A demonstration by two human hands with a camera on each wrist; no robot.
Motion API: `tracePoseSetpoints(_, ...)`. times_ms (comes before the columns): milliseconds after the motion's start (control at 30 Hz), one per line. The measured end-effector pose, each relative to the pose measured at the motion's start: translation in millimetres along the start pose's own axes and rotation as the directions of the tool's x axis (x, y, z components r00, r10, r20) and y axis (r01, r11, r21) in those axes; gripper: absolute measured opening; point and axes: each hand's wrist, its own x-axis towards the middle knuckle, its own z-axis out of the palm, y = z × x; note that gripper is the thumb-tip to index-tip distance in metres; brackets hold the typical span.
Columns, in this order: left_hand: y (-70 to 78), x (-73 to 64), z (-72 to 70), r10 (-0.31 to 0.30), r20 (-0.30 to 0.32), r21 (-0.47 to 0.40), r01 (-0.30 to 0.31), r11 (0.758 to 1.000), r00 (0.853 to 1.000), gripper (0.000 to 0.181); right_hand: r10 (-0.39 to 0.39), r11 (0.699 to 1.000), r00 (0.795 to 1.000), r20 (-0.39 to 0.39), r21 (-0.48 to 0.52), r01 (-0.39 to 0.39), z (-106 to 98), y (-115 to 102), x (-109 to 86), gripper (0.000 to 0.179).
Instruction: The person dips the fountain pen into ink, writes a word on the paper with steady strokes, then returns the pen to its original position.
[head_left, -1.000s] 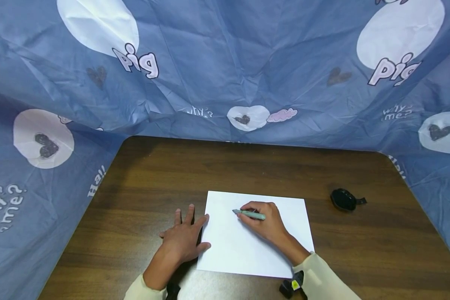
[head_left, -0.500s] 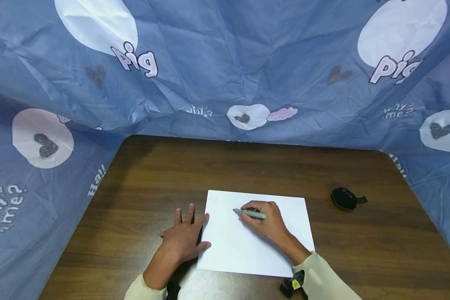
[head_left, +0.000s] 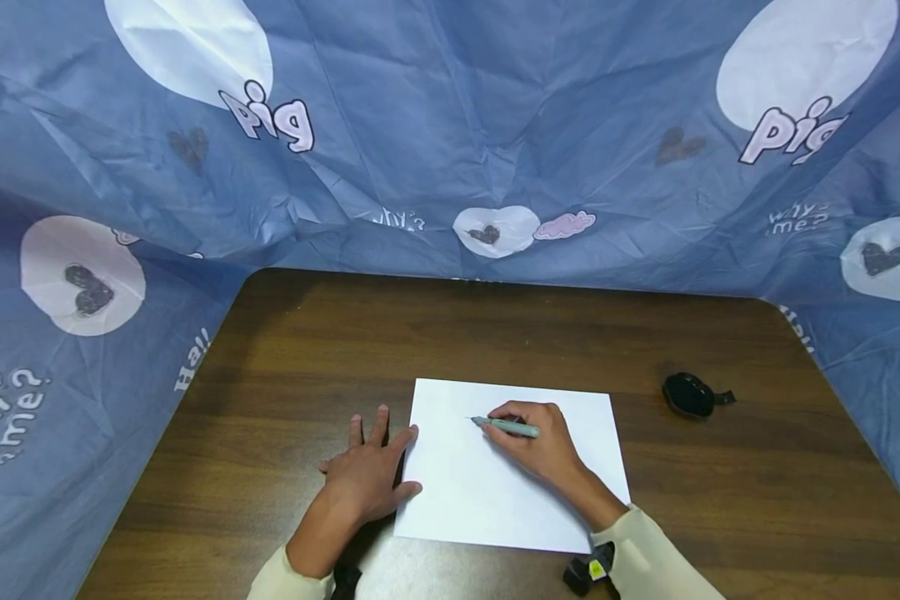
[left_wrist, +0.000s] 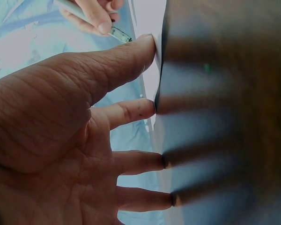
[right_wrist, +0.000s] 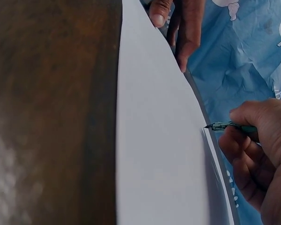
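A white sheet of paper [head_left: 495,500] lies on the wooden table. My right hand [head_left: 543,442] pinches a green pen [head_left: 516,428], its tip touching the upper left part of the sheet. A short, faint line shows just left of the tip. In the right wrist view, thumb and fingers close round the pen [right_wrist: 220,126] near its tip. My left hand [head_left: 367,483] rests flat with spread fingers at the sheet's left edge, thumb and forefinger touching it. The left wrist view shows that hand's thumb [left_wrist: 131,58] on the paper's edge.
A small black object with a short tab [head_left: 690,395] lies on the table to the right of the paper. Blue printed cloth [head_left: 390,125] hangs behind the table [head_left: 330,333] and along both sides. A black wrist device [head_left: 588,571] sits by the right sleeve.
My right hand has slid slightly to the right with the pen, and a faint short mark now shows left of the tip. The left hand and paper stay in place.
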Motion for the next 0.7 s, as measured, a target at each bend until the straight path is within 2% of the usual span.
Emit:
tracePoseSetpoints(400, 0.5, 0.0, -0.2, 0.003, 0.003, 0.008, -0.003, 1.0, 1.0, 0.074, 0.071, 0.997, 0.997, -0.01, 0.032, -0.071, -7, 2, -4.7, 0.008)
tracePoseSetpoints(700, 0.7, -1.3, -1.0, 0.007, 0.0, 0.01, -0.007, 1.0, 1.0, 0.074, 0.087, 0.996, 0.996, -0.015, 0.036, -0.086, -11, 4, -8.8, 0.009)
